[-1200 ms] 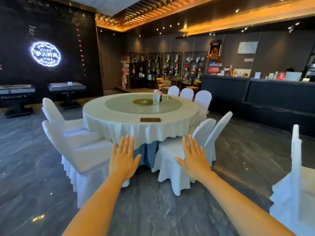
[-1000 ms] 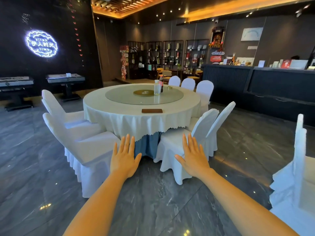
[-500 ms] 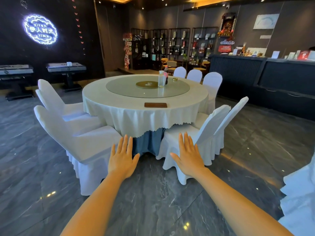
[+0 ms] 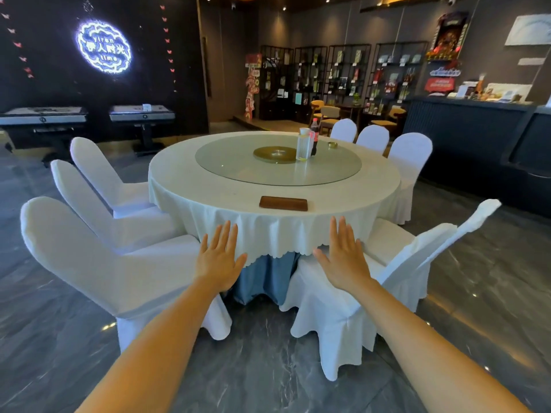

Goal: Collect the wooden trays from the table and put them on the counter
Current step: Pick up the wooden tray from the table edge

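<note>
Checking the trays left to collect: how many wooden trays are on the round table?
1. A single wooden tray lies flat on the tablecloth at the near edge of the round table, between the outstretched hands. Another could hide behind the bottles.

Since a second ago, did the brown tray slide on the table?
No. The wooden tray sits at the same near edge of the tablecloth, before the glass turntable; only the camera came closer.

- Desk [image 4: 208,186]: round, white cloth.
- Wooden tray [image 4: 283,203]: flat, near front edge.
- Glass turntable [image 4: 238,162]: centre, carrying cup [image 4: 303,147], cola bottle [image 4: 313,137], small dish [image 4: 332,145].
</note>
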